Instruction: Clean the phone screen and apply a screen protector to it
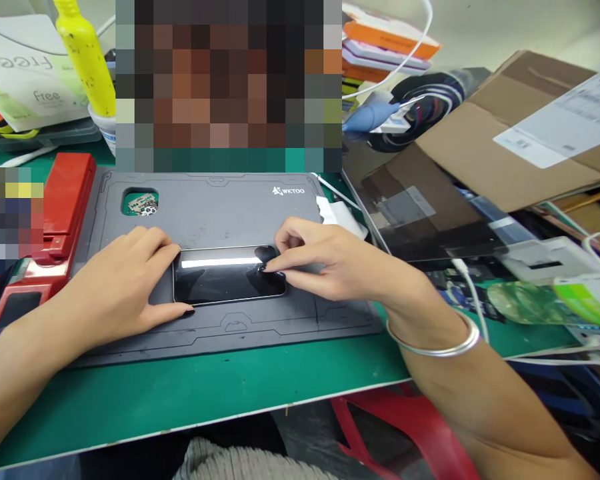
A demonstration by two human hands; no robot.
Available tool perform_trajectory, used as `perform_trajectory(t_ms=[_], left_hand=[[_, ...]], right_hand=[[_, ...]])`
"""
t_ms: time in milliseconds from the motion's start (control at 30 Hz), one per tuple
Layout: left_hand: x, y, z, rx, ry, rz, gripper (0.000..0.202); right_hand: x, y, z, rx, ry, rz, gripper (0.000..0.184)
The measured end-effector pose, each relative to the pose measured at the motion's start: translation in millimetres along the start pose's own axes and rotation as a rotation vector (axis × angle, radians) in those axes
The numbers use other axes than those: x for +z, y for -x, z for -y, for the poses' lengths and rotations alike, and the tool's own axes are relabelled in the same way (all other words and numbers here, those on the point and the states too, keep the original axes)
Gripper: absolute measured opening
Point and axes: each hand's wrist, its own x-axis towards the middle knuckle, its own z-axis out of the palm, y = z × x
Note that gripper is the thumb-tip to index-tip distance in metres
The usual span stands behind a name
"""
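Observation:
A black smartphone (220,280) lies screen-up on a grey work mat (230,207). My left hand (125,280) rests on the mat against the phone's left end, thumb at its lower corner and fingers along its upper corner, holding it still. My right hand (325,260) is at the phone's right end, fingertips pressed together in a pinch on the screen's upper right corner. What they pinch is too small to see. A silver bangle (435,340) circles my right wrist.
A red tool case (63,200) lies left of the mat, a yellow bottle (87,57) behind it. A white wipe (340,215) sits by the mat's right edge. A glossy dark panel (420,213), cardboard box (520,127), cables and clutter crowd the right. The green table edge (230,413) runs near me.

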Motion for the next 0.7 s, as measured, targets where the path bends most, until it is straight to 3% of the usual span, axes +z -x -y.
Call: perform_trajectory(t_ms=[700], left_hand=[[0.8,-1,0,-0.024,0.041,0.004,0.067]], right_hand=[[13,-9,26,-0.05,0.326,0.049,0.037]])
